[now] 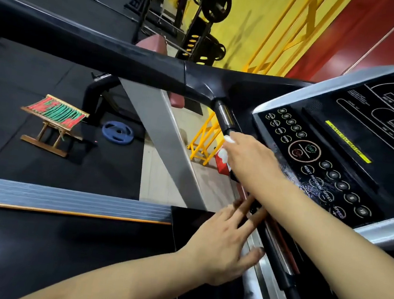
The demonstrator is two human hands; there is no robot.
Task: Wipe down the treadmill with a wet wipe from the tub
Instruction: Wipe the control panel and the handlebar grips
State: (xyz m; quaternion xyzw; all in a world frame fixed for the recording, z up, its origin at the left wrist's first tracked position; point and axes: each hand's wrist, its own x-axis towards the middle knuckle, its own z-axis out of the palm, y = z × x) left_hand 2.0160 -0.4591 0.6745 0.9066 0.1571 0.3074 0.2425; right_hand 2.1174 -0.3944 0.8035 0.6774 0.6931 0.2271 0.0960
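Observation:
The treadmill fills the right side, its black console [355, 149] with round buttons showing wet streaks near the lower left keys. My right hand [249, 156] reaches across to the handlebar grip [225, 115] beside the console and grips a white wet wipe [229, 139], which shows at my fingertips. My left hand [224, 242] rests with straight, spread fingers on the silver front edge below the console [268, 265]. The black left handrail [92, 44] runs off to the left. A red object [221, 164] with white on top sits below my right hand; what it is I cannot tell.
A treadmill belt and side rail [65, 205] lie at lower left. On the black floor stand a small folding stool [54, 122] and a blue weight plate [118, 132]. A yellow rack [204, 138], weight racks [207, 14] and a yellow-red wall are behind.

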